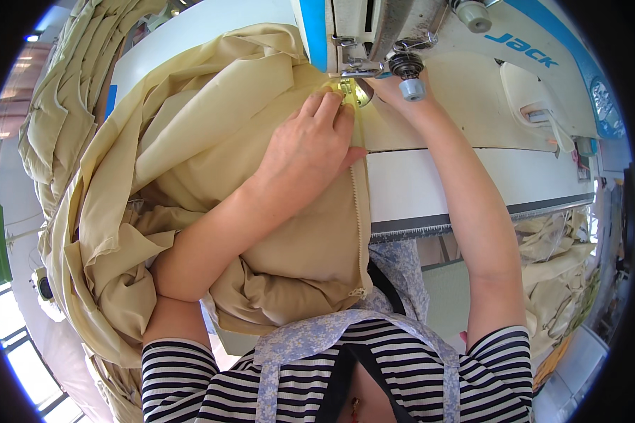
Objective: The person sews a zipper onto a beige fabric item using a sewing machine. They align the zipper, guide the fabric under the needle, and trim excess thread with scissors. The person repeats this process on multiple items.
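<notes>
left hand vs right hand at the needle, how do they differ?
The left hand lies flat, palm down, in full view on the cream fabric; the right hand is mostly hidden under the sewing machine head. The left hand's fingers stretch along the fabric toward the needle; the right hand's cannot be seen. The left forearm crosses the fabric; the right runs over the bare white table. Both meet at the presser foot.

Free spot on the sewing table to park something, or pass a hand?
Bare white table right of the zipper edge, between the machine base and the table's front edge, crossed only by the right forearm. Crowded: beige fabric covers everything left; both hands, left hand and right hand, meet at the presser foot.
</notes>
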`<state>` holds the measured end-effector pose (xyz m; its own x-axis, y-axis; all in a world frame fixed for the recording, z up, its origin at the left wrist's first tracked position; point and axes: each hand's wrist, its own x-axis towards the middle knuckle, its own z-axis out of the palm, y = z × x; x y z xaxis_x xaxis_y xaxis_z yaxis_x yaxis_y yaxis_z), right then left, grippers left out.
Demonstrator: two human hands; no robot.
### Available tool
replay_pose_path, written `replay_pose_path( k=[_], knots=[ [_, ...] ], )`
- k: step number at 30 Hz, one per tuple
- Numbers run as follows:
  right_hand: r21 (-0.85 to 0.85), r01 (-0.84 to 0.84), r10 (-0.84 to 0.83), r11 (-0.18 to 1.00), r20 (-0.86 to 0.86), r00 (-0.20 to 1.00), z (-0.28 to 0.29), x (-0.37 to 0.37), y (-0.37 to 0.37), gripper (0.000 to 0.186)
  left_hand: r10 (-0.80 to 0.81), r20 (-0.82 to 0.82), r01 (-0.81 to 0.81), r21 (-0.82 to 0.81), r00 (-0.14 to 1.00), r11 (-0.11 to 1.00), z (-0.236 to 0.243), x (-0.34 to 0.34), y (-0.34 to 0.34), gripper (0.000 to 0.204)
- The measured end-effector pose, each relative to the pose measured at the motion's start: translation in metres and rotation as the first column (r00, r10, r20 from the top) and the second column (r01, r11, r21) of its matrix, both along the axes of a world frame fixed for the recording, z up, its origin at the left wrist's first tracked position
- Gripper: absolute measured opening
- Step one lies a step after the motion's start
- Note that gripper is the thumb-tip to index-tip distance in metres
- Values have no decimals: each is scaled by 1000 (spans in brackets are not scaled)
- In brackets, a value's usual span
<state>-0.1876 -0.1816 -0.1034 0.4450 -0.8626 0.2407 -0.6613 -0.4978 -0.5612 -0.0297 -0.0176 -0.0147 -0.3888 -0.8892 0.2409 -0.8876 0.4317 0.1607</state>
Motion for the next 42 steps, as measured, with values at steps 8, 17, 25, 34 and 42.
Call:
replay_pose_path(
  k=[8,17,25,34,42],
  knots=[
    [-43,78,-84,996,-168,982,-4,0,0,34,12,30,-12,-3,999,1000,-1,-1,0,52],
    [-300,-12,28,954,50,998,-3,3,4,35,8,31,-7,-20,999,1000,-2,-1,2,55],
    [-336,16,20,942,104,994,-10,4,0,33,-5,19,5,-11,1000,1000,-2,0,1,59],
    [-320,54,0,946,166,986,-31,2,-9,32,7,8,-7,-13,1000,1000,-3,-1,1,58],
    [-392,130,-52,911,205,977,-20,9,-2,27,4,-41,-5,-34,999,999,-11,2,-2,59]
  ],
)
